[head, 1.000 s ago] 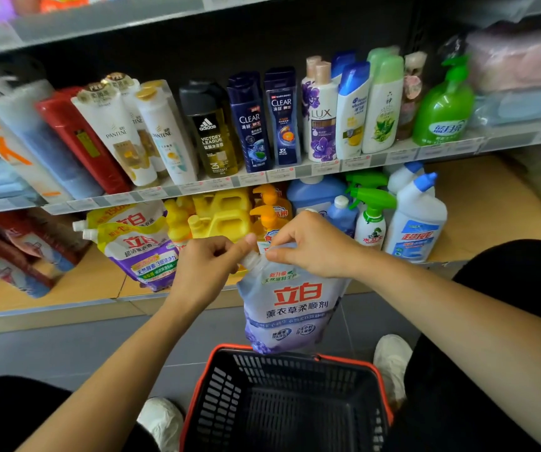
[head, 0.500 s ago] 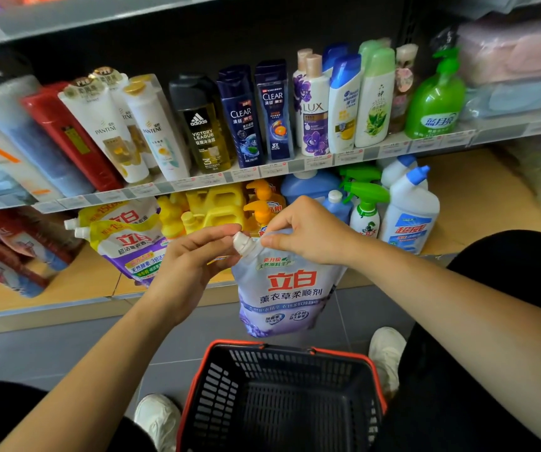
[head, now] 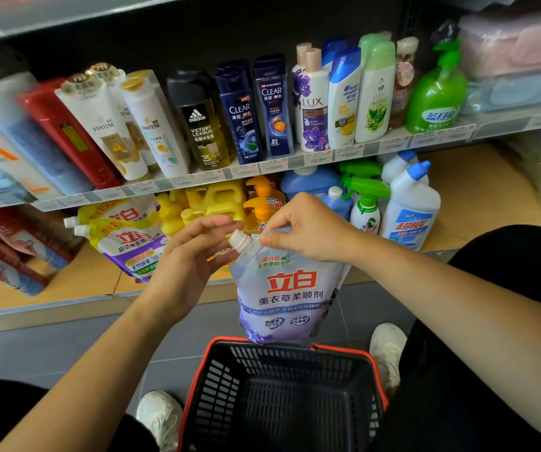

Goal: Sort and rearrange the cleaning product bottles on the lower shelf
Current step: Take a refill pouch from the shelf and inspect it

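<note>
Closest to me, a black basket with a red rim (head: 353, 351) sits on the grey floor between my two white shoes (head: 160, 415). Just above its far rim hangs a pale purple pouch (head: 288, 288) with red Chinese characters, upright in the air in front of the lower shelf (head: 67, 288) and not resting on it. My right hand (head: 308, 230) pinches the pouch's top edge between thumb and curled fingers, and carries its weight. My left hand (head: 191, 256) is loosely spread, fingers relaxed and reaching toward the white cap (head: 239, 239) at the pouch's upper left corner. The fingertips are just beside the cap, and I cannot tell whether they touch it. Beyond my hands, on the wooden lower shelf, two yellow-and-purple pouches (head: 129, 243) lie tilted to the left. Next to them, going right, stand yellow jugs (head: 217, 203), orange pump bottles (head: 262, 203), a blue bottle (head: 308, 184), a green spray bottle (head: 365, 207) and white cleaner bottles (head: 409, 210) with blue caps. Farther left on that shelf lie red packs (head: 11, 246), blurred. Above, the next shelf holds a row of shampoo bottles (head: 272, 106) standing side by side. At its right end is a green pump bottle (head: 435, 102).
</note>
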`<act>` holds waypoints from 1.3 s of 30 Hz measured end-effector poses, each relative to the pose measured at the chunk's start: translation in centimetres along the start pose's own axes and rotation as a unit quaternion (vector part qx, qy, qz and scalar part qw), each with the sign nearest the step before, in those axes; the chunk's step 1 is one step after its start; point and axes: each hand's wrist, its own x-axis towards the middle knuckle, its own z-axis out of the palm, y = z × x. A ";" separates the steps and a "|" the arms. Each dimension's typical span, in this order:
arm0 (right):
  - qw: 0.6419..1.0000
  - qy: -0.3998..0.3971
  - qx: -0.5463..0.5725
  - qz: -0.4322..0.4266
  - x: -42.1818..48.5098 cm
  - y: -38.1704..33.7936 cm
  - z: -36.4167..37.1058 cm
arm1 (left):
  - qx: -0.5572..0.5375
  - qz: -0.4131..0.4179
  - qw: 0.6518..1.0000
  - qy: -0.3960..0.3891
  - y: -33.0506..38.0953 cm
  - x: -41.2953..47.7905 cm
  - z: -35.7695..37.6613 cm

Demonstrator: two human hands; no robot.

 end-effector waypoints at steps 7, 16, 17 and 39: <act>1.000 -0.001 -0.002 0.006 0.0 0.0 0.0 | 0.030 -0.012 0.999 0.020 -0.1 -0.1 -0.5; 1.000 -0.008 -0.006 0.000 0.0 -0.1 0.1 | 0.086 -0.004 0.996 0.012 -0.3 -0.4 0.0; 1.000 -0.008 -0.006 -0.001 0.0 -0.1 0.2 | 0.093 -0.003 0.996 0.016 -0.4 -0.4 0.1; 1.000 -0.020 -0.009 -0.008 0.3 -0.3 1.0 | 0.125 0.049 0.991 0.028 -0.3 -1.0 -1.0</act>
